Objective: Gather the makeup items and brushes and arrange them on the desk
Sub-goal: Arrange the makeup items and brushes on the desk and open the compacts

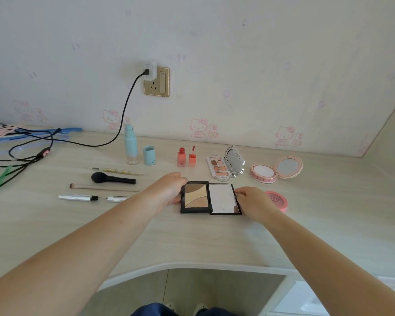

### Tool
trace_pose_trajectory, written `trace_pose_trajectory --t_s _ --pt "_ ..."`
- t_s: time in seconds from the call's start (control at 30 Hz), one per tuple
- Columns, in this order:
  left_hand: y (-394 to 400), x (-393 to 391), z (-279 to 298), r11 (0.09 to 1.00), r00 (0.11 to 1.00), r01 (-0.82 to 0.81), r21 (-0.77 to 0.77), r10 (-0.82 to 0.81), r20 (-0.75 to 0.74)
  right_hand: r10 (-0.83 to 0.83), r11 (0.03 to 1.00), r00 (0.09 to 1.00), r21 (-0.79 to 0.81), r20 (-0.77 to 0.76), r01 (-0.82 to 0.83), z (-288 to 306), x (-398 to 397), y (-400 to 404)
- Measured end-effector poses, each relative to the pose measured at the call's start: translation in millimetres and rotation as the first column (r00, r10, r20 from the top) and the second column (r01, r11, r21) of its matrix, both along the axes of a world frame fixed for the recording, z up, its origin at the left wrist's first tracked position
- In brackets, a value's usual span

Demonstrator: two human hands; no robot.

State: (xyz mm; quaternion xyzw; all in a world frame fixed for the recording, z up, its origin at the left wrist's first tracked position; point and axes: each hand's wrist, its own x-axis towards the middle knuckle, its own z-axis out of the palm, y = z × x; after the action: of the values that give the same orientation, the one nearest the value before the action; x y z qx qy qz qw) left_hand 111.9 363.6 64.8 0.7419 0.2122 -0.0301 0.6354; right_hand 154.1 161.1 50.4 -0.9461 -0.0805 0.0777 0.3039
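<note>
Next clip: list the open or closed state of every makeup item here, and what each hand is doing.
Black palette: open flat
Eyeshadow palette: open
Pink compact: open
Blush: closed
Blue bottle: uncapped
Lip gloss: uncapped
Mascara: open
Left hand: holds black palette
Right hand: holds black palette

Wall socket (156, 82), black cable (121, 124) — hangers (32, 133) far left.

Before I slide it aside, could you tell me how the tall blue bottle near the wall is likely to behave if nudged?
The tall blue bottle stands upright, narrow for its height, so it would probably tip rather than slide. Its round body suggests it would then roll across the desk. Its cap stands beside it, so contents might leak.
</note>
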Motion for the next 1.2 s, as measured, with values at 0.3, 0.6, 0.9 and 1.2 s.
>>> trace_pose_trajectory --t_s 0.3,0.6,0.9,1.2 --pt "-32 -9 23 0.947 0.945 0.123 0.297 -0.204 0.257 -0.156 0.923 0.964 0.38 0.214 0.064 33 2 -52" --pt "-113 15 8 0.767 0.826 0.369 0.525 -0.53 0.193 -0.247 0.896 0.951 0.417 0.184 0.152 29 1 -117" --pt "-162 46 -17 0.504 0.82 0.405 0.763 -0.569 -0.06 -0.097 0.976 0.993 0.2 0.062 0.083 -3 -6 -121" --pt "-174 57 -26 0.528 0.824 0.321 0.786 -0.565 0.043 -0.033 0.984 0.992 0.177 0.124 0.011 -5 -10 -117"
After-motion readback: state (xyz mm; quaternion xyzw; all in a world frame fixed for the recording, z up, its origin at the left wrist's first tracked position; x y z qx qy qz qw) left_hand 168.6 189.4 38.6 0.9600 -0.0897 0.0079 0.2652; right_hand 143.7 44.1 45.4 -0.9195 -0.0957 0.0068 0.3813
